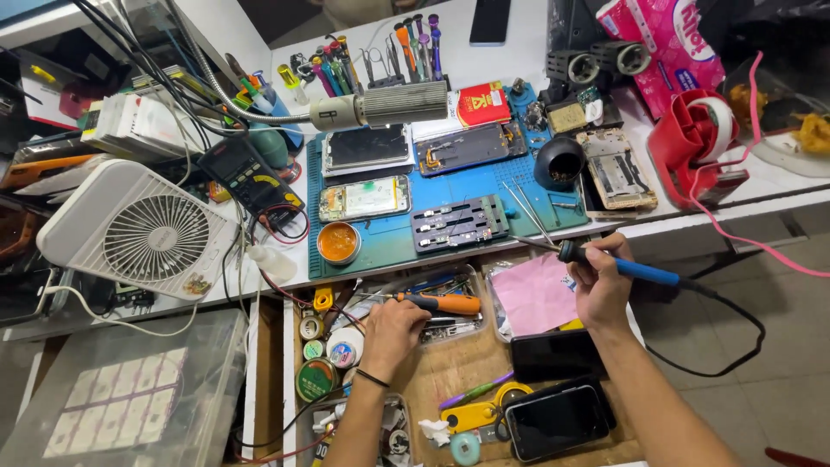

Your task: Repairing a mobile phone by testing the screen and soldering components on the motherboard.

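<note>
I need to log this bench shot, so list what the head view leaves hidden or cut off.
- Left hand: fingertips reach into the clear tray by the orange-handled screwdriver; whether they grip anything is hidden.
- Soldering iron in the right hand: the tip is too thin to trace.
- Dark phone: cut off by the top edge.

White bench (pixel 761 195) w/ blue mat (pixel 484 195), fan (pixel 138 229), tape dispenser (pixel 692 143), multimeter (pixel 246 177); open drawer (pixel 450 367) below w/ phones (pixel 553 421), tins (pixel 316 378).
</note>
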